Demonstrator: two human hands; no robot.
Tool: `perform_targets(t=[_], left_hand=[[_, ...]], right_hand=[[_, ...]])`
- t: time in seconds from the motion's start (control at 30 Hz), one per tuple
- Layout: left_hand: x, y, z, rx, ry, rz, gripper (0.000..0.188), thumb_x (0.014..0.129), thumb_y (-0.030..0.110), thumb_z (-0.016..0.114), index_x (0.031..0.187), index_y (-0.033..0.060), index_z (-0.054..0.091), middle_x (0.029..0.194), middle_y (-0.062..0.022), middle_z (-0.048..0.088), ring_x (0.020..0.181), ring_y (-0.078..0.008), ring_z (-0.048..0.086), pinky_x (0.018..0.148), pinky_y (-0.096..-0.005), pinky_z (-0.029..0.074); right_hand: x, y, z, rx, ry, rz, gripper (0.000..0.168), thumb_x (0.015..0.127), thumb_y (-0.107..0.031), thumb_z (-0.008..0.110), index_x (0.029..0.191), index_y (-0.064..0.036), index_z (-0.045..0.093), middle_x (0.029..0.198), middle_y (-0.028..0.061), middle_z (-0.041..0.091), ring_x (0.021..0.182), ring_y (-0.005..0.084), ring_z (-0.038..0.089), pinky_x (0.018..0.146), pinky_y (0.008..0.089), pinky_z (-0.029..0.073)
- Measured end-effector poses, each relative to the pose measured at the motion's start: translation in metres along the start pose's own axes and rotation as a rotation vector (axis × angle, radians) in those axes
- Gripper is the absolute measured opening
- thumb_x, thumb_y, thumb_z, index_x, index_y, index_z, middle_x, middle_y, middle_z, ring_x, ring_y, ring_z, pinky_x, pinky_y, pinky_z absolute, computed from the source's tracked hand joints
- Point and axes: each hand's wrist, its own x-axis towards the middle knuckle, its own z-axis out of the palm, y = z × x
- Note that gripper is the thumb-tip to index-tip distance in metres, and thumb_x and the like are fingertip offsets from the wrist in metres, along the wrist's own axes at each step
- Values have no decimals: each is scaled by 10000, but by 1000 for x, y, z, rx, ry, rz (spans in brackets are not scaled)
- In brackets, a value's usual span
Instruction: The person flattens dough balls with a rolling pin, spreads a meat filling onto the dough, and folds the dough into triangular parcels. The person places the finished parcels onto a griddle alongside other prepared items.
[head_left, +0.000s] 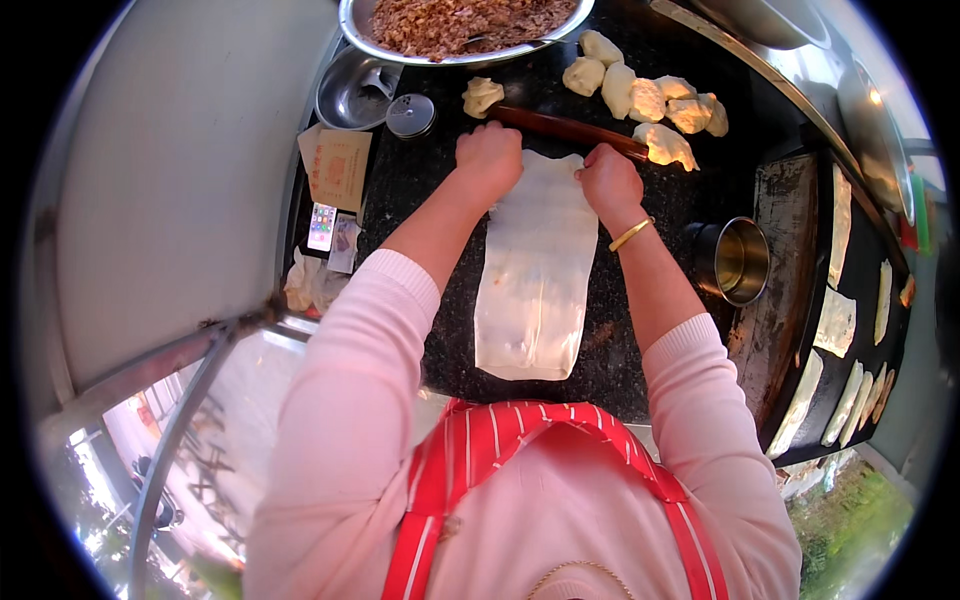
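A long, thin dough sheet (534, 285) stretches across the dark countertop before me. My left hand (491, 152) has its fingers curled at the sheet's far left corner, the fingertips hidden beneath. At the far right corner, my right hand (613, 182) pinches the dough edge between thumb and fingers. Just beyond both hands lies a dark wooden rolling pin (559, 129). One small dough lump (481, 97) rests by its left end, and another dough piece (666, 146) touches its right end.
A metal basin of minced filling (457, 26) stands at the back, near several dough pieces (619, 88). On the left are a steel bowl (351, 90), a shaker (410, 115) and a phone (322, 226). A metal cup (739, 261) and a griddle (862, 375) with flatbreads occupy the right.
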Motion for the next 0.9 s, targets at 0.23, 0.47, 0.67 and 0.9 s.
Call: perform_targets(t=[0.23,0.47,0.67,0.9], left_hand=[[3,-5,6,-106,-94,-29,142,840,160,694,949,70,685,1044,-152,716,979,-355,684,844,-441,542],[-76,-31,-18,-802,-68,166,65,913,84,633,953,33,624,888,-89,663,843,-192,647,794,-324,516],[-236,-40,-10,-674,-69,492,94,883,48,665,967,37,623,955,-100,646,907,-293,637,805,-360,530],[-303,-30,43,-493,158,629,160,842,22,681,994,57,647,992,-100,661,934,-318,639,813,-426,534]], right_hand=[[-5,7,-8,178,-42,-183,119,802,-152,734,910,-122,696,921,98,712,917,322,667,820,425,540],[-83,32,-36,569,22,-232,97,799,-54,737,876,-62,679,826,89,660,788,258,660,731,346,531],[-244,62,-47,508,66,-283,157,742,29,761,836,-50,662,853,81,661,819,265,649,736,347,525],[-304,84,-7,263,93,-448,160,778,-37,758,899,-110,683,955,11,707,910,250,651,818,380,483]])
